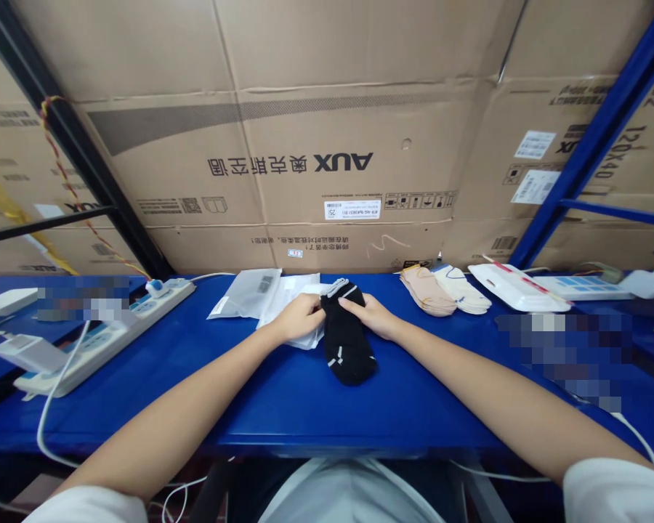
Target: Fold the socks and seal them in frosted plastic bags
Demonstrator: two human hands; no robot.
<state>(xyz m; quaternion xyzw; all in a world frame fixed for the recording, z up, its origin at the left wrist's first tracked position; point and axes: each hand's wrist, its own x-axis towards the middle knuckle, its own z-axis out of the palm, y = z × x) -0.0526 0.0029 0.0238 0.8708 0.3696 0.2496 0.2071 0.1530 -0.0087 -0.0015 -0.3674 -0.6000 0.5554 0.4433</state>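
Note:
Black socks point(349, 341) with small pale marks near the toe hang between my two hands, just above the blue table. My left hand point(304, 317) pinches their left edge near the cuff. From the right, my right hand point(371, 314) grips the other side, its thumb lying across the front. Under and behind my left hand lie clear plastic bags point(297, 285), partly covered by the hand and the socks. Another frosted bag point(245, 292) with a barcode label rests to their left.
Pink socks point(428, 290) and white socks point(462, 289) lie at the back right, beside a white tray point(515, 287) with a red pen-like stick. Power strips point(109, 338) and cables flank the blue table point(240, 407). Cardboard point(283, 123) walls the back.

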